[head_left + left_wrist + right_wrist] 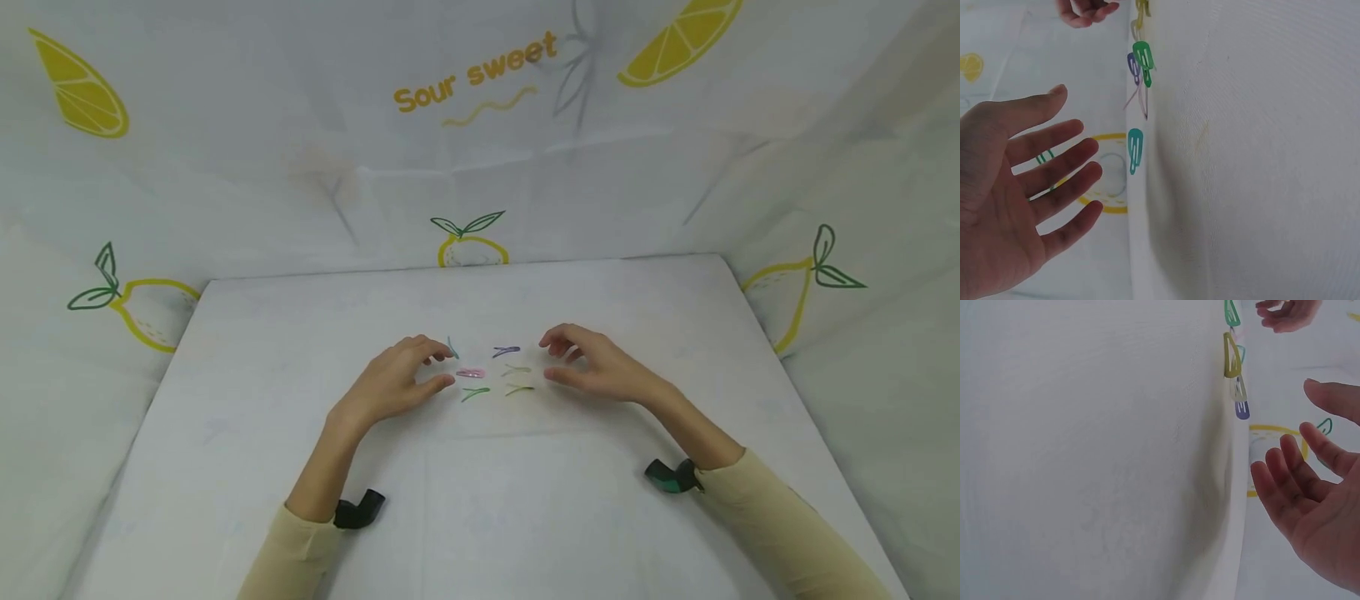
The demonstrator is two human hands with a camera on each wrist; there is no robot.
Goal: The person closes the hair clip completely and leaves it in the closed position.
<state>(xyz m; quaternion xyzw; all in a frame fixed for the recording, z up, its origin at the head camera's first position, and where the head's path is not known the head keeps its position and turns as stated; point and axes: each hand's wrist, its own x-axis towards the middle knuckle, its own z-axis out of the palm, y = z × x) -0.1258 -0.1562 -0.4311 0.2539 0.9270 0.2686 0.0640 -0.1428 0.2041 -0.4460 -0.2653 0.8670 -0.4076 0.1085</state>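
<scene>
Several snap hair clips lie on the white table in two short columns. The left column has a teal hair clip (453,350), a pink hair clip (471,373) and a green hair clip (476,392). To their right are a purple hair clip (507,350), a beige hair clip (517,369) and an olive-yellow hair clip (520,388). My left hand (393,379) holds nothing, its fingertips close beside the teal and pink clips, fingers spread in the left wrist view. Beyond the right column, my right hand (600,362) is also empty, fingers loosely bent, thumb apart.
A white cloth covers the table (480,517). Behind and beside it hangs a white curtain (262,125) with lemon prints and lettering. Dark wrist cameras sit by the left cuff (360,509) and the right cuff (670,477).
</scene>
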